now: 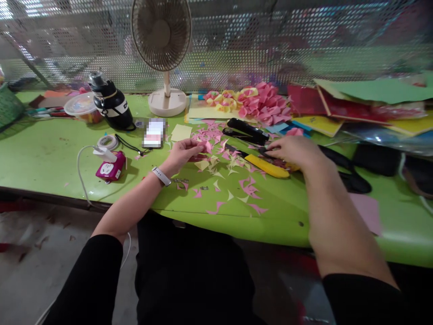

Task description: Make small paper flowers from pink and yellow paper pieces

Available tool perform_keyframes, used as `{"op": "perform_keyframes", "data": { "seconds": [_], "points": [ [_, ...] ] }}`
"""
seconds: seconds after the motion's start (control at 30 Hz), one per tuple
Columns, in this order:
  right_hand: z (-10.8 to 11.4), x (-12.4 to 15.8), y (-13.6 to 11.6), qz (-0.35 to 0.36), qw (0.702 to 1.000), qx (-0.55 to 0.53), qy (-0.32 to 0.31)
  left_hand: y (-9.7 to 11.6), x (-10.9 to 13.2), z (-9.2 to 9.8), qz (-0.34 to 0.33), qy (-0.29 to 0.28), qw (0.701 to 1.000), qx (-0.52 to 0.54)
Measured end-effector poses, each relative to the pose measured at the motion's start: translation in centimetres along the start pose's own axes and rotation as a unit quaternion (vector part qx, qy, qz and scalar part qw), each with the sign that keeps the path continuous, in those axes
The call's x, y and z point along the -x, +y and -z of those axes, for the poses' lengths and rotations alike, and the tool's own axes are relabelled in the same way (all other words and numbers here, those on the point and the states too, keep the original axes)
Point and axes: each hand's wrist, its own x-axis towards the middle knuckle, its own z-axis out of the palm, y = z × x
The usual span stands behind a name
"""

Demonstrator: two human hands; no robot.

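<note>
My left hand (184, 152) pinches a small folded pink paper piece (205, 146) just above the green table (50, 158). My right hand (293, 151) rests palm down, fingers curled, on the handle end of yellow-handled scissors (267, 166); whether it grips them I cannot tell. Several pink and yellow paper scraps (233, 180) lie scattered between and in front of both hands. A black stapler (246, 131) lies just beyond my right hand.
A small fan (161, 49) stands at the back centre before a mesh wall. A black bottle (111, 104), plastic tub (81, 107), tape roll (107, 142), pink device (110, 169) with cable and phone (154, 133) sit left. Folded paper flowers (257, 103) and coloured paper sheets (365, 104) lie right.
</note>
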Motion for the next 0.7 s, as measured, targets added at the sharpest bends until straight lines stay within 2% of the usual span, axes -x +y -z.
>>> {"op": "perform_keyframes", "data": {
  "seconds": [0.13, 0.17, 0.23, 0.3, 0.33, 0.37, 0.43, 0.5, 0.57, 0.7],
  "points": [
    [0.9, 0.9, -0.9, 0.007, 1.000, 0.008, -0.005, -0.1, -0.2, 0.2, 0.000, -0.001, 1.000, -0.005],
    [1.1, 1.4, -1.4, 0.000, 1.000, 0.016, 0.014, -0.2, -0.2, 0.2, -0.001, 0.001, 1.000, -0.006],
    [1.4, 2.6, -3.2, -0.004, 0.996, 0.002, 0.090, -0.1, -0.3, 0.2, -0.003, 0.011, 1.000, -0.006],
    [1.1, 4.0, -6.0, 0.040, 0.983, -0.103, 0.145, 0.0, -0.3, 0.1, -0.001, 0.027, 1.000, -0.009],
    [0.7, 4.6, -7.5, 0.077, 0.969, -0.193, 0.134, 0.0, -0.2, 0.1, 0.000, 0.036, 0.999, -0.012],
    [0.2, 5.1, -9.1, 0.136, 0.948, -0.275, 0.084, 0.1, -0.2, 0.1, 0.002, 0.043, 0.999, -0.018],
    [-1.0, 5.8, -11.9, 0.218, 0.911, -0.351, 0.003, 0.1, -0.3, 0.1, 0.002, 0.050, 0.998, -0.029],
    [-2.1, 6.0, -13.8, 0.241, 0.900, -0.361, -0.030, 0.0, -0.4, 0.2, -0.005, 0.051, 0.998, -0.036],
    [-2.8, 5.7, -14.7, 0.243, 0.902, -0.352, -0.059, -0.2, -0.6, 0.5, -0.017, 0.047, 0.998, -0.034],
    [-3.3, 5.2, -14.3, 0.255, 0.892, -0.367, -0.070, -0.4, -0.9, 0.8, -0.034, 0.033, 0.998, -0.031]
  ]
}}
